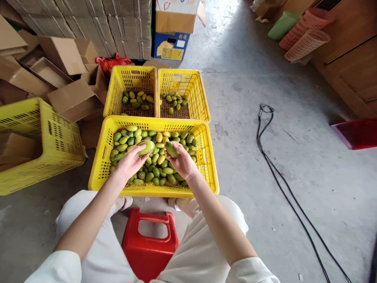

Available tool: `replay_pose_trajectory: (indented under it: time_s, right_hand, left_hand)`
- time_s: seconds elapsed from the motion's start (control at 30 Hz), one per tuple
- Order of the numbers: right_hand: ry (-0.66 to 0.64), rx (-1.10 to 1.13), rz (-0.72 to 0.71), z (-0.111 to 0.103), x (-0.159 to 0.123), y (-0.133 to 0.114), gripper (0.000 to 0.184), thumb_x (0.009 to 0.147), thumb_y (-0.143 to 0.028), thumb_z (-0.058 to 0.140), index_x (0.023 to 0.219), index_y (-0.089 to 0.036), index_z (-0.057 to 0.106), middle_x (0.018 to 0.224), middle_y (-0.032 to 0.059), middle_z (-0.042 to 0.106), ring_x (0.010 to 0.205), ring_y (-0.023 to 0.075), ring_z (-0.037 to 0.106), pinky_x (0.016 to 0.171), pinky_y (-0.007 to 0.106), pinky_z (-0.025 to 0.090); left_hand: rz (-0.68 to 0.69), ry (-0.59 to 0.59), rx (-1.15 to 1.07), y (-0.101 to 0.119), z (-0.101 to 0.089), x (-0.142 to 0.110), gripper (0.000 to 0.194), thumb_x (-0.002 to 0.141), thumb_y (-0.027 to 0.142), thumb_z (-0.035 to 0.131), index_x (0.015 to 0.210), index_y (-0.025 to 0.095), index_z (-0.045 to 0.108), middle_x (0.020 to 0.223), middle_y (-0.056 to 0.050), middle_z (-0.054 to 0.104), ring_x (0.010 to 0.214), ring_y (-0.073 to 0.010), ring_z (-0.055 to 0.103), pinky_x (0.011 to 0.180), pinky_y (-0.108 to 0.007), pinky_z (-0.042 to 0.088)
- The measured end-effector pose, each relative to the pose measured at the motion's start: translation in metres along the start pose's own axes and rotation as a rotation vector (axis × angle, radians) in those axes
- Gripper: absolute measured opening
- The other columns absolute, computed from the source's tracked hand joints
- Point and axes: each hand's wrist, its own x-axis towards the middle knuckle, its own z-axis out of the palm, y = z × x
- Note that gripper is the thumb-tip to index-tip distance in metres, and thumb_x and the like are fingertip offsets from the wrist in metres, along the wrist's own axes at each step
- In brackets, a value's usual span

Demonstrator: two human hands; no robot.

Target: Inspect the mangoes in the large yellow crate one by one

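Note:
My left hand (132, 159) is closed around a pale green mango (147, 147), its fingers beneath the fruit. A darker green mango (171, 149) is held in my right hand (184, 160), between thumb and fingers. Both hands are raised over a wide yellow crate (154, 190) holding a layer of green and yellowish mangoes (159, 173). Behind it stand two more yellow crates side by side. The back left crate (135, 70) and the back right crate (198, 92) each contain a small group of mangoes on the floor of the crate.
A red stool (151, 251) is between my legs. On the left, a yellow crate (60, 133) with cardboard inside lies near opened boxes (70, 96). Stacked cartons (126, 31) rise behind. A black cable (271, 165) runs over the floor; baskets (306, 43) lie back right.

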Motion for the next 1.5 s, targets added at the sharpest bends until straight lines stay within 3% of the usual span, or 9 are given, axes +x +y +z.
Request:
replay_pose_trajectory:
  time_s: [0.1, 0.3, 0.5, 0.7, 1.03, 1.2, 1.3, 1.4, 1.5]
  right_hand:
    - [-0.030, -0.036, -0.027, 0.000, -0.001, 0.002, 0.041, 0.072, -0.028, 0.101, 0.105, -0.029, 0.076, 0.100, -0.0040, 0.081, 0.089, 0.0155, 0.076, 0.074, 0.023, 0.059]
    - [-0.039, -0.011, -0.011, 0.001, -0.001, 0.004, 0.037, 0.079, -0.051, 0.099, 0.093, -0.024, 0.078, 0.094, -0.0020, 0.078, 0.076, 0.0131, 0.071, 0.065, 0.024, 0.058]
    - [-0.003, 0.027, -0.023, 0.000, 0.002, 0.003, 0.030, 0.082, -0.031, 0.094, 0.105, -0.028, 0.076, 0.093, -0.0042, 0.078, 0.079, 0.0146, 0.075, 0.068, 0.025, 0.062]
    - [0.035, 0.087, -0.037, -0.002, 0.004, 0.005, 0.024, 0.077, -0.023, 0.095, 0.087, -0.023, 0.074, 0.088, -0.0025, 0.078, 0.085, 0.0125, 0.074, 0.077, 0.021, 0.062]
    - [0.007, 0.072, 0.012, -0.006, 0.002, 0.002, 0.014, 0.095, -0.038, 0.085, 0.101, -0.028, 0.078, 0.109, 0.0006, 0.087, 0.098, 0.0182, 0.081, 0.076, 0.027, 0.065]
    - [0.032, 0.157, 0.040, -0.003, 0.002, 0.001, 0.012, 0.098, -0.032, 0.080, 0.108, -0.028, 0.075, 0.098, -0.0002, 0.084, 0.099, 0.0191, 0.084, 0.083, 0.028, 0.070]
    - [0.063, 0.179, 0.073, -0.001, 0.002, 0.000, 0.010, 0.100, -0.031, 0.079, 0.108, -0.029, 0.073, 0.092, -0.0025, 0.082, 0.085, 0.0158, 0.082, 0.069, 0.024, 0.067]
    - [0.054, 0.162, 0.083, 0.000, 0.001, -0.001, 0.021, 0.094, -0.037, 0.089, 0.100, -0.026, 0.072, 0.087, -0.0033, 0.080, 0.064, 0.0108, 0.071, 0.047, 0.017, 0.052]
    - [0.041, 0.140, 0.038, 0.001, 0.001, 0.000, 0.034, 0.085, -0.040, 0.098, 0.094, -0.024, 0.069, 0.083, -0.0048, 0.077, 0.056, 0.0073, 0.059, 0.041, 0.016, 0.042]
  left_hand:
    - [-0.039, 0.029, -0.009, 0.001, 0.005, -0.004, 0.028, 0.095, -0.001, 0.067, 0.112, 0.017, 0.081, 0.098, -0.008, 0.083, 0.089, -0.0172, 0.080, 0.078, -0.021, 0.064]
    - [-0.081, 0.092, -0.022, 0.003, 0.011, -0.008, 0.018, 0.099, 0.001, 0.069, 0.090, 0.016, 0.073, 0.086, -0.008, 0.078, 0.079, -0.0163, 0.076, 0.068, -0.021, 0.060]
    - [-0.067, 0.177, -0.057, 0.006, 0.011, -0.007, 0.015, 0.102, 0.005, 0.069, 0.091, 0.015, 0.071, 0.083, -0.006, 0.073, 0.072, -0.0134, 0.070, 0.066, -0.021, 0.057]
    - [-0.084, 0.088, -0.094, 0.004, 0.001, 0.001, 0.008, 0.094, 0.009, 0.075, 0.096, 0.017, 0.072, 0.088, -0.006, 0.073, 0.076, -0.0153, 0.067, 0.064, -0.024, 0.051]
    - [-0.061, 0.067, 0.032, 0.006, 0.000, -0.002, 0.012, 0.079, 0.007, 0.062, 0.082, 0.017, 0.067, 0.075, -0.004, 0.067, 0.068, -0.0156, 0.060, 0.064, -0.027, 0.047]
    - [-0.087, 0.054, 0.065, 0.005, 0.001, -0.002, 0.005, 0.081, 0.013, 0.065, 0.083, 0.017, 0.068, 0.078, -0.006, 0.071, 0.071, -0.0166, 0.063, 0.065, -0.027, 0.049]
    - [-0.070, 0.027, 0.067, 0.002, 0.000, 0.000, 0.006, 0.080, 0.015, 0.068, 0.086, 0.017, 0.069, 0.082, -0.006, 0.073, 0.073, -0.0162, 0.064, 0.063, -0.025, 0.048]
    - [-0.068, 0.021, 0.074, 0.000, -0.004, 0.004, 0.012, 0.078, 0.017, 0.072, 0.090, 0.016, 0.071, 0.082, -0.006, 0.074, 0.073, -0.0158, 0.063, 0.062, -0.025, 0.048]
    - [-0.060, 0.012, 0.068, -0.001, -0.009, 0.008, 0.019, 0.076, 0.019, 0.077, 0.094, 0.016, 0.072, 0.084, -0.006, 0.074, 0.072, -0.0155, 0.064, 0.061, -0.024, 0.047]
